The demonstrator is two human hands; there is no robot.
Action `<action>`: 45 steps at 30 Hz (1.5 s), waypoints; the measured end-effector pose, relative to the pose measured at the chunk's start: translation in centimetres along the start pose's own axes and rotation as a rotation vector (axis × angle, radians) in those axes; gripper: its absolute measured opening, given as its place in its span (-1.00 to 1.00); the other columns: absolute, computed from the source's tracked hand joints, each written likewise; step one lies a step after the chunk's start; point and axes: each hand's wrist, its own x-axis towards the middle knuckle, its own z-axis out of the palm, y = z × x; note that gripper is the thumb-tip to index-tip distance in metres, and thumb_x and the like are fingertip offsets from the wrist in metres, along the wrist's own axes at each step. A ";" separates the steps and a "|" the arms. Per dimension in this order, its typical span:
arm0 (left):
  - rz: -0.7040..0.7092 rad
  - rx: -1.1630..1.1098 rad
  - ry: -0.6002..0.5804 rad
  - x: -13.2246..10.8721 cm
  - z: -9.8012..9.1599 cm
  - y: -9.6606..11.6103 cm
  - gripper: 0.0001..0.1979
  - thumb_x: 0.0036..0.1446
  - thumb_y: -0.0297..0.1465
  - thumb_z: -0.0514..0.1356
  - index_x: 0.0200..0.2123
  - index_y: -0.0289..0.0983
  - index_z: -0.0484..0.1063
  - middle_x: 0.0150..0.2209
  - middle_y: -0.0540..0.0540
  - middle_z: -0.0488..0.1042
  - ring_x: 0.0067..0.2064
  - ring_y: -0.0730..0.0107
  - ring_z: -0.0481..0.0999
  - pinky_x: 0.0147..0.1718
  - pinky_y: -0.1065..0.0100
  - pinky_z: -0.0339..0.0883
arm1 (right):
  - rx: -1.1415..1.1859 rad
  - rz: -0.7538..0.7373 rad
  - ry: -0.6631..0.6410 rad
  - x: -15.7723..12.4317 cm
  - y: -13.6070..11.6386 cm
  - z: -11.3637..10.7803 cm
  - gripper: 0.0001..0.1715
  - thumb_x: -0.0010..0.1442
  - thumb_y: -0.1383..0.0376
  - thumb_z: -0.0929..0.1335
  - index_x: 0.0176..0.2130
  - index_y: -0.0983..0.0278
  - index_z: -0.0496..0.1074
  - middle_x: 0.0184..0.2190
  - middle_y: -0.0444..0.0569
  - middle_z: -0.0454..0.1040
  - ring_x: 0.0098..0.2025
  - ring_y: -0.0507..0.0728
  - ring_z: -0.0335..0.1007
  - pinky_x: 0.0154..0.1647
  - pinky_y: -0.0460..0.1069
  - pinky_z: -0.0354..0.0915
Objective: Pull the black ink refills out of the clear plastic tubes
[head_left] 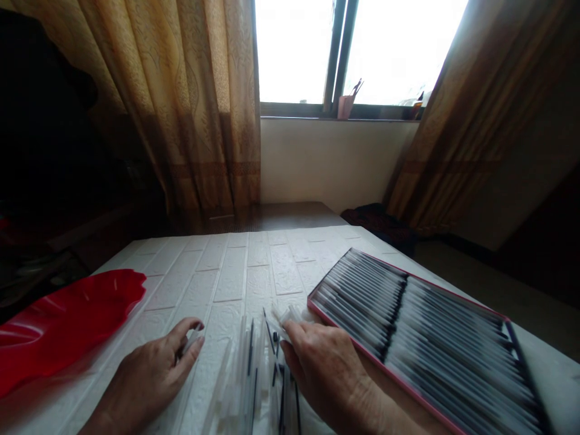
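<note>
My left hand (151, 368) hovers over the left part of the white table, thumb and forefinger curled toward each other around a small pale piece I cannot make out. My right hand (326, 362) is closed at the fingertips on some clear plastic tubes (290, 314), beside the box. Between my hands lies a loose bundle of pale, see-through tubes (231, 386), pointing away from me. Thin dark rods (251, 356) are mixed among them. Right of my right hand, an open box with a pink-red rim (453, 290) holds many slim dark sticks in two rows.
A red wavy-edged dish (81, 320) sits at the table's left. The white brick-patterned table cover (240, 260) extends to a dark brown surface (294, 213) beyond it. Curtains (203, 109) flank a bright window, with a pink cup (345, 107) on its sill.
</note>
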 end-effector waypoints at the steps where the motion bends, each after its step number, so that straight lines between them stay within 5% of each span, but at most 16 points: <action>1: 0.004 0.012 -0.026 -0.1 0.1 0.1 -0.56 0.32 -0.09 -0.06 0.01 -0.13 0.48 -0.33 -0.02 0.71 -0.29 0.15 0.72 -0.36 0.31 0.41 | 0.004 -0.002 0.004 0.0 -0.1 0.0 -0.86 0.26 0.46 0.35 -0.31 0.26 0.45 -0.43 -0.03 0.61 -0.42 0.17 0.58 -0.51 -0.01 0.12; 6: 0.010 0.021 -0.114 -0.7 0.0 1.1 -0.54 0.31 0.00 -0.09 -0.09 -0.13 0.47 -0.42 0.00 0.66 -0.33 0.13 0.70 -0.40 0.29 0.35 | 0.043 0.006 0.086 0.1 0.5 -0.5 -0.93 0.29 0.36 0.37 -0.27 0.25 0.49 -0.35 -0.03 0.61 -0.34 0.18 0.57 -0.42 -0.02 0.20; 12: 0.000 0.028 -0.190 -0.9 -0.3 2.3 -0.48 0.27 0.04 -0.14 -0.17 -0.12 0.47 -0.44 -0.03 0.66 -0.34 0.08 0.68 -0.38 0.24 0.33 | -0.061 0.186 0.230 0.5 4.1 -2.3 -0.78 0.38 0.29 0.29 -0.26 0.24 0.52 -0.30 0.01 0.59 -0.27 0.20 0.52 -0.31 0.02 0.20; 20: 0.016 0.047 -0.187 -0.6 0.2 2.0 -0.53 0.30 -0.01 -0.14 -0.25 -0.10 0.48 -0.41 -0.03 0.65 -0.30 0.05 0.69 -0.36 0.23 0.32 | -0.149 0.488 -0.102 0.6 7.7 -3.6 -0.79 0.35 0.34 0.33 -0.14 0.26 0.59 -0.09 0.12 0.62 -0.05 0.31 0.56 -0.21 0.06 0.28; 27: 0.032 -0.001 -0.077 -0.9 0.5 2.1 -0.54 0.31 -0.05 -0.11 -0.36 -0.09 0.50 -0.47 0.01 0.63 -0.35 0.13 0.67 -0.40 0.29 0.27 | -0.150 0.512 -0.188 0.8 8.1 -3.5 -0.84 0.30 0.31 0.38 -0.21 0.28 0.60 -0.16 0.13 0.63 -0.07 0.34 0.59 -0.24 0.06 0.30; 45: 0.025 -0.010 -0.152 -0.3 1.0 0.8 -0.49 0.31 0.00 -0.17 -0.34 -0.09 0.46 -0.39 -0.04 0.63 -0.26 0.07 0.65 -0.36 0.27 0.23 | -0.182 0.522 -0.272 1.1 7.0 -3.3 -0.74 0.29 0.44 0.28 -0.11 0.38 0.54 -0.10 0.22 0.61 -0.06 0.34 0.58 -0.20 0.07 0.29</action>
